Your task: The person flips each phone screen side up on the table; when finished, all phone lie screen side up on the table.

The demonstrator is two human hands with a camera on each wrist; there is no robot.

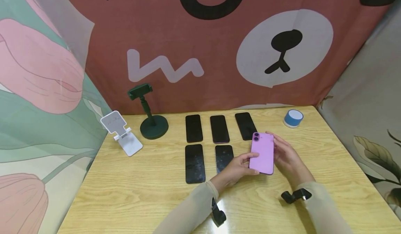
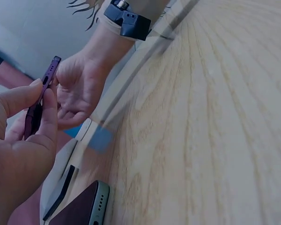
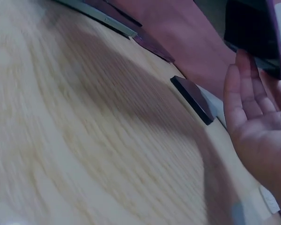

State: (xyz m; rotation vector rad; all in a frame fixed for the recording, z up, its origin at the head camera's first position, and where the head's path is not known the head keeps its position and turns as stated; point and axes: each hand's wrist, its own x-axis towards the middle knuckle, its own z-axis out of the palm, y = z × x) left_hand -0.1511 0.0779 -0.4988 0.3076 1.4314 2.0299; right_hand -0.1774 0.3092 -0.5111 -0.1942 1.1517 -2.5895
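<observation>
A lavender smartphone (image 1: pixel 262 154) with two camera lenses is raised over the table, its back toward the head camera. My left hand (image 1: pixel 235 169) pinches its left edge between thumb and fingers; the left wrist view shows this phone (image 2: pixel 43 96) edge-on. My right hand (image 1: pixel 286 155) is at its right edge, partly hidden behind it. In the right wrist view, the right hand's fingers (image 3: pixel 248 89) reach to the dark screen side (image 3: pixel 253 30), fairly straight. Near my left wrist lies a dark phone (image 1: pixel 223 157), partly covered by the hand.
More dark phones lie screen up: one front left (image 1: pixel 195 163), and a back row of three (image 1: pixel 194 128). A green phone stand (image 1: pixel 153 126) and a white folding stand (image 1: pixel 130 143) are at left. A blue-and-white round object (image 1: pixel 293 118) sits back right on the wooden table (image 1: pixel 141 199).
</observation>
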